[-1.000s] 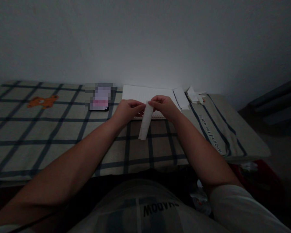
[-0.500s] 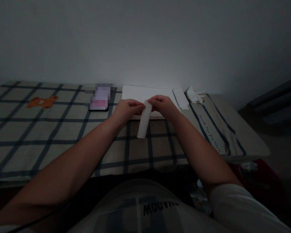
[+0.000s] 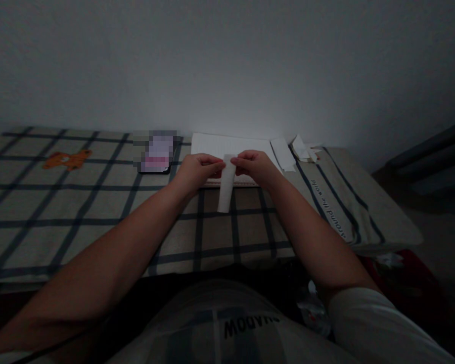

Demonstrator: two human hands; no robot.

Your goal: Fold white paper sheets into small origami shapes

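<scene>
Head view: a strip of white paper (image 3: 225, 192) is pinched near its top by both hands, its left edge by the thumb and fingers of the left hand (image 3: 197, 171), its right edge by those of the right hand (image 3: 257, 165). The near edge of a notebook (image 3: 231, 143) is partly covered by it. Beyond the right hand, paper scraps (image 3: 302, 149) are laid on the checked cloth (image 3: 109, 210); a partly blurred phone (image 3: 158, 154) is placed left.

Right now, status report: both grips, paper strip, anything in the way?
Left grip and right grip pinching paper strip near its upper end. Strip's lower end free. Notebook partly behind strip; no obstruction seen.
</scene>
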